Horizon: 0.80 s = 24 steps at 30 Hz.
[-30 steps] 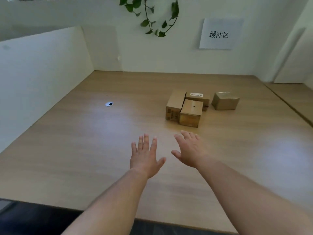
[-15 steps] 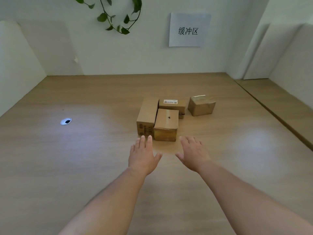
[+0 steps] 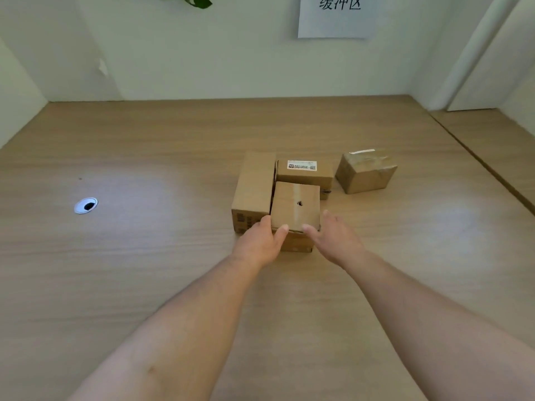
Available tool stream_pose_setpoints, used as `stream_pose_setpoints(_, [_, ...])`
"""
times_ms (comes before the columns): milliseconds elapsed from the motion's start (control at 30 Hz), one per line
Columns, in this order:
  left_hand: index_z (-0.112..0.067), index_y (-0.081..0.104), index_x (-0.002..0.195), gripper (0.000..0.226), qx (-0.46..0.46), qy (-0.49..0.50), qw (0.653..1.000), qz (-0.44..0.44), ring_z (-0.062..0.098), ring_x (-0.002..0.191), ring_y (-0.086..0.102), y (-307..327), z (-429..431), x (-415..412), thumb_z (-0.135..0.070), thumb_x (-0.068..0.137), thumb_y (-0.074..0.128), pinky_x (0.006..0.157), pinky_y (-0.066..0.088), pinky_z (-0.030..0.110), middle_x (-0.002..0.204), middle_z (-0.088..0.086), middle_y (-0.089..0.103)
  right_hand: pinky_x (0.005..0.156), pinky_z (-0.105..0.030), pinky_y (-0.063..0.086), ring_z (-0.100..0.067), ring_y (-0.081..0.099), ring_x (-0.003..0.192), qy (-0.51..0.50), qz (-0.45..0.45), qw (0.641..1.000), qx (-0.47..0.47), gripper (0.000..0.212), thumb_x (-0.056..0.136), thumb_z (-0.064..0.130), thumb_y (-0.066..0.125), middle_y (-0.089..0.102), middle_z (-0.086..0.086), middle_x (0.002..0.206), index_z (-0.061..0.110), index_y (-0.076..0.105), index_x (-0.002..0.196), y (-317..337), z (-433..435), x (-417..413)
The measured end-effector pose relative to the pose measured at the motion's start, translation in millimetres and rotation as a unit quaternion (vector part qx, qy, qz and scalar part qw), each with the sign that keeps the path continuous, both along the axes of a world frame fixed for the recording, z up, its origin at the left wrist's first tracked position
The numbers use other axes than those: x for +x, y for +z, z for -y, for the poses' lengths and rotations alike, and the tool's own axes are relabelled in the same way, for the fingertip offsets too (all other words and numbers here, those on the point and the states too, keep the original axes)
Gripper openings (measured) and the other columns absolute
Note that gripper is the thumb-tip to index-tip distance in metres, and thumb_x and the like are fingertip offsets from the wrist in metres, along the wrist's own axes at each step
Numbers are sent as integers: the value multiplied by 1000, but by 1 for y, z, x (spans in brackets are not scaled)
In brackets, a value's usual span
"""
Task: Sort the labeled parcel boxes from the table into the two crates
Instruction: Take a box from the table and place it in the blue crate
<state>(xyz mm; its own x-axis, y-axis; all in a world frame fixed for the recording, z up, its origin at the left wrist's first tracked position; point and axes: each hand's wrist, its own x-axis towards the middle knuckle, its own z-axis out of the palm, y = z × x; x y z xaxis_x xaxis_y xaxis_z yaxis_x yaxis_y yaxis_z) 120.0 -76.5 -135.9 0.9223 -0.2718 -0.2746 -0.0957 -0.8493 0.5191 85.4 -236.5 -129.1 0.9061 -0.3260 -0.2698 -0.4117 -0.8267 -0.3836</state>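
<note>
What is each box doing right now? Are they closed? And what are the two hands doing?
Box with the hole: closed, flat on the table, both hands touching its near corners.
Long box: closed, lying against its left side.
Labelled box: closed, label up, just behind it.
Taped box: closed, apart on the right.
Left hand: open, thumb on the near edge.
Right hand: open, thumb on the near edge.

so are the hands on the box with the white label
No, the left hand and right hand are at the nearer box with a hole in its top; the white-labelled box sits behind it.
</note>
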Motion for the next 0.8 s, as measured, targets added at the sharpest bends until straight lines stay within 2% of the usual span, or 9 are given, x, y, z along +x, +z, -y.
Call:
stream_pose_setpoints(100, [-11,38,139,49,-35,32,999,-8,28,118,52,3,7,6,-43,102,32,91,42,36,130,11,55,98,-44,42,-33,50,119,-17,4,997,79,47,98,38,46,53,-16,131,8,40,134,3,-3,12])
stream_pose_setpoints(167, [-12,40,137,44,-48,64,997,-15,28,116,53,4,12,6,-38,102,36,90,42,35,128,10,56,97,-42,43,-34,50,118,-23,0,995,93,38,98,26,48,54,-16,129,9,41,131,5,-6,13])
stream_pose_setpoints(333, [-13,46,132,39,-74,96,991,-61,28,117,52,3,11,-5,-22,95,54,99,46,39,129,10,52,82,-39,47,-32,56,103,-59,-9,991,116,24,91,13,54,60,-13,112,12,45,113,9,-6,-4])
stream_pose_setpoints(500, [-12,45,133,50,-132,106,978,-120,28,116,52,9,-3,-42,-10,86,62,101,46,42,128,11,51,86,-39,49,-29,58,101,-74,-14,983,169,34,82,11,64,62,-13,108,11,50,114,18,-8,-42])
stream_pose_setpoints(667, [-13,40,127,45,-191,136,962,-138,25,110,54,21,-28,-93,-3,86,58,97,48,43,118,10,55,87,-39,49,-27,59,100,-50,-10,976,211,47,79,16,72,62,-7,104,16,50,121,32,-21,-92])
stream_pose_setpoints(733, [-15,38,130,49,-202,139,961,-131,24,110,53,25,-40,-113,-4,87,58,95,49,43,118,9,55,87,-38,48,-24,59,101,-22,-7,975,222,56,81,15,70,61,-5,111,20,47,132,38,-30,-110])
stream_pose_setpoints(800, [-20,34,136,57,-213,141,959,-120,23,106,53,29,-50,-134,-5,86,57,85,50,37,115,7,56,86,-37,47,-24,57,104,0,2,974,228,65,83,13,67,58,-6,122,24,41,140,44,-40,-126])
